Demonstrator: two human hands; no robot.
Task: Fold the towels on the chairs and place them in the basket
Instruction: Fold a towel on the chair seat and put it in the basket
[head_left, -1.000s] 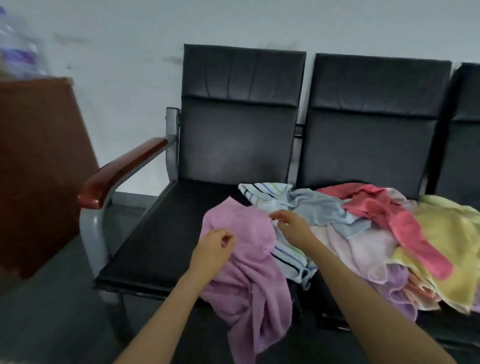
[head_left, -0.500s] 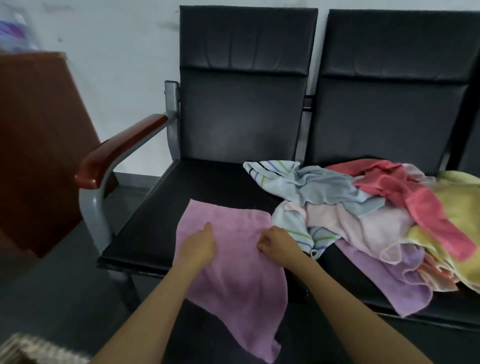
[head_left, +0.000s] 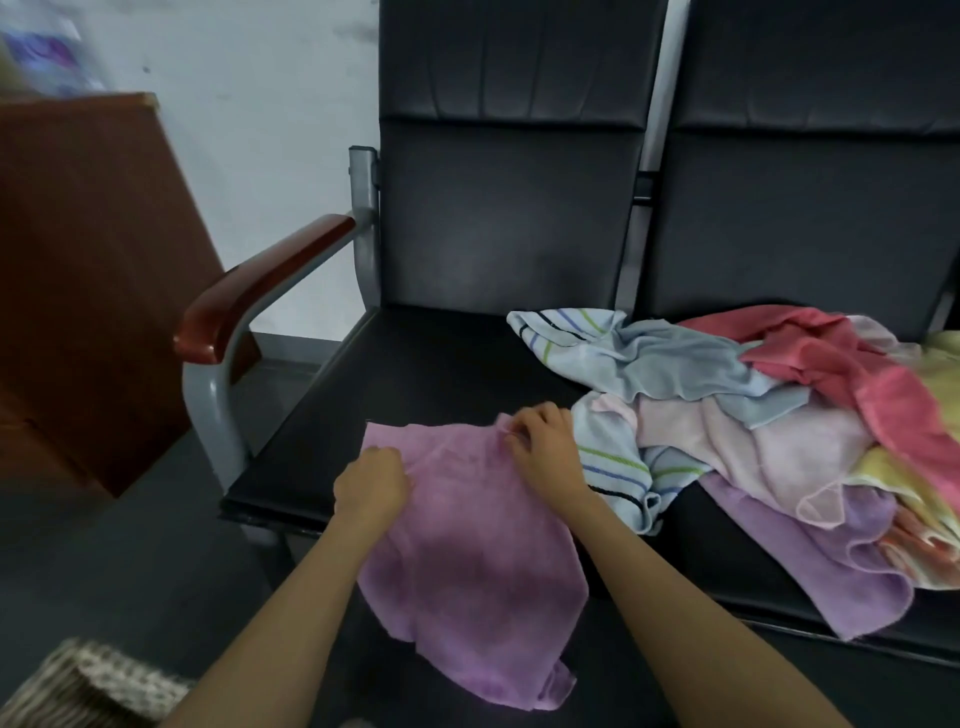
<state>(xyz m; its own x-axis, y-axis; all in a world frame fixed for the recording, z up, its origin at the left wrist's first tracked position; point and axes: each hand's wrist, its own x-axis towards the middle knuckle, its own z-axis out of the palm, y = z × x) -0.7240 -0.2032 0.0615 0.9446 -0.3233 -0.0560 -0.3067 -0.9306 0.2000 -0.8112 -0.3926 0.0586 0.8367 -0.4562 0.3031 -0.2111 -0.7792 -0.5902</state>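
One towel (head_left: 467, 545), a lilac one, is being worked on, and none is showing in the basket (head_left: 88, 686). Only the basket's woven corner is peeking in at the bottom left, so I cannot tell what it is holding. The towel is lying partly on the front of the left seat (head_left: 415, 374), its lower half hanging over the front edge, unfolded and a little rumpled. The left hand (head_left: 371, 486) is curling its fingers into the cloth near the towel's left side, gripping it. The right hand (head_left: 543, 447) is pinching the far edge near the top right corner. Both seem to be spreading the towel flat, so the folding is only beginning. The pile (head_left: 753, 415) is lying just beside the right hand, sprawling across two seats: striped, grey-blue, pale pink, red, yellow and purple towels, all crumpled. By this look, nearly the whole task is remaining: this fold, the drop into the basket, then every towel in the pile.
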